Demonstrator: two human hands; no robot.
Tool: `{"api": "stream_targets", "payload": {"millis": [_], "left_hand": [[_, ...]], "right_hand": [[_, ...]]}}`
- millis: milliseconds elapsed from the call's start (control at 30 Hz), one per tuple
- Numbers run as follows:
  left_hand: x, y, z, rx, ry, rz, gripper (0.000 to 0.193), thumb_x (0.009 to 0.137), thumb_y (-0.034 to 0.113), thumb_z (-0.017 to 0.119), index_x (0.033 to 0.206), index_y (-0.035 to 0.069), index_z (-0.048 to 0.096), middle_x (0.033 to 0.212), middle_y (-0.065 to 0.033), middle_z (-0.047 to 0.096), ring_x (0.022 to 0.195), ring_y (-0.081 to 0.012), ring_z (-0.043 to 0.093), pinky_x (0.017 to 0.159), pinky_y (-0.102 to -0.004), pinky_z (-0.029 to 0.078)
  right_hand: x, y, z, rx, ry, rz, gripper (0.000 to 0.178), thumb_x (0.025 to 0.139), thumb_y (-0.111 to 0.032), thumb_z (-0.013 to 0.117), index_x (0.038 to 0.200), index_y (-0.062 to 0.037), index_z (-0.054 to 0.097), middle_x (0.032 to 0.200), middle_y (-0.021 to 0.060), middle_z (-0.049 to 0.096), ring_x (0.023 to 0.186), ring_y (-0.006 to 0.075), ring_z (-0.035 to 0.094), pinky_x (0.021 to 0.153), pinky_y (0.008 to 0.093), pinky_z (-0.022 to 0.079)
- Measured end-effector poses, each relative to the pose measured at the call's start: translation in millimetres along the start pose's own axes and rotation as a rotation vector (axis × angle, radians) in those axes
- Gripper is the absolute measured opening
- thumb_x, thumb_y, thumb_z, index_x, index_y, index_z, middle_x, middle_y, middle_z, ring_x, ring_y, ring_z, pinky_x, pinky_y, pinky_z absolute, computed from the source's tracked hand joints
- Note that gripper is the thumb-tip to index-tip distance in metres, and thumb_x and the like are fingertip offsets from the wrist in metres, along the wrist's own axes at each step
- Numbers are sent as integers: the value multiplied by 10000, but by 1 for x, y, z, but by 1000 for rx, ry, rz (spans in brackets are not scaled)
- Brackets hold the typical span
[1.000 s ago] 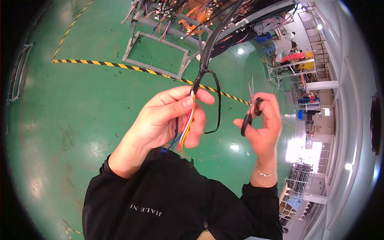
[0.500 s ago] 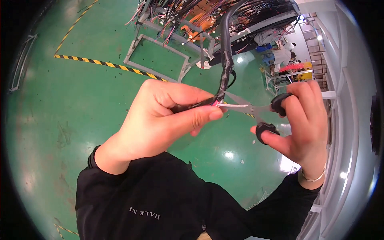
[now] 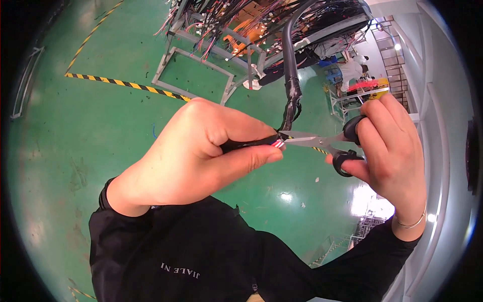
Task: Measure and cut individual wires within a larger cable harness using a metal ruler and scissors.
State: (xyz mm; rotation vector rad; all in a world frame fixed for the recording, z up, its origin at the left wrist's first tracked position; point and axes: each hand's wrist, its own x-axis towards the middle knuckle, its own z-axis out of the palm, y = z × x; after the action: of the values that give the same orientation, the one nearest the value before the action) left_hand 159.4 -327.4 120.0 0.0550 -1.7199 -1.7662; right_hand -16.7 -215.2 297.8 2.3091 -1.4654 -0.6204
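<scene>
Between thumb and fingers, my left hand (image 3: 201,156) pinches a black-wrapped wire bundle (image 3: 291,95), where pink and white wires (image 3: 278,144) show at a gap in the wrapping. From there the bundle bends and runs up toward the rack. My right hand (image 3: 390,146) has its thumb and fingers through the black handles of a pair of scissors (image 3: 320,141). Their blades point left, slightly parted, with the tips at the bundle beside my left fingertips. Whether the blades have an edge in the wrapping I cannot tell.
Ahead stands a grey metal rack (image 3: 201,58) hung with many loose cables (image 3: 221,22). Yellow-black tape (image 3: 128,84) marks the green floor (image 3: 100,131). Beyond, at right, a person in light clothing (image 3: 350,70) is near another metal stand (image 3: 336,103).
The scissor blades have closed partway, and the handles have come nearer each other. My right hand has shifted a little right and down. The wire gap sits slightly lower and farther right.
</scene>
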Motion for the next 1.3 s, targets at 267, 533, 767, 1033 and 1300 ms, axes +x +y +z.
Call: {"api": "stream_targets", "payload": {"millis": [267, 533, 767, 1033, 1300], "left_hand": [[4, 5, 1, 59, -54, 24, 120, 823, 50, 741, 898, -44, 728, 630, -52, 635, 447, -74, 510, 423, -235, 363], [6, 7, 1, 39, -121, -60, 121, 821, 48, 742, 899, -43, 728, 668, -61, 661, 502, -71, 538, 455, -235, 391], [11, 5, 2, -7, -122, -107, 133, 814, 34, 744, 911, -55, 726, 735, -86, 697, 647, -88, 604, 580, -223, 457], [14, 5, 1, -41, -124, -114, 136, 809, 19, 741, 917, -62, 725, 743, -88, 698, 648, -87, 600, 580, -224, 454], [20, 10, -4, 27, -170, -109, 128, 806, 12, 739, 917, -51, 730, 728, -84, 689, 596, -86, 562, 528, -237, 406]], "right_hand": [[-6, 3, -2, -71, -22, -68, 515, 786, -489, 609, 712, 3, 477, 810, 136, 460, 730, 317, 487, 626, 413, 419], [-11, 0, 3, -61, 23, -60, 363, 524, -277, 647, 692, -12, 463, 787, 110, 426, 750, 280, 489, 641, 389, 440], [-15, 9, 9, -38, 16, -84, 359, 617, -321, 626, 693, -18, 449, 780, 110, 416, 742, 284, 479, 638, 387, 428], [-11, 12, 9, -43, 38, -74, 417, 653, -390, 621, 727, -11, 461, 793, 112, 419, 755, 291, 473, 645, 393, 426], [-13, 17, 11, -82, -8, -76, 604, 820, -578, 531, 732, 17, 477, 899, 168, 513, 770, 331, 505, 663, 418, 440]]}}
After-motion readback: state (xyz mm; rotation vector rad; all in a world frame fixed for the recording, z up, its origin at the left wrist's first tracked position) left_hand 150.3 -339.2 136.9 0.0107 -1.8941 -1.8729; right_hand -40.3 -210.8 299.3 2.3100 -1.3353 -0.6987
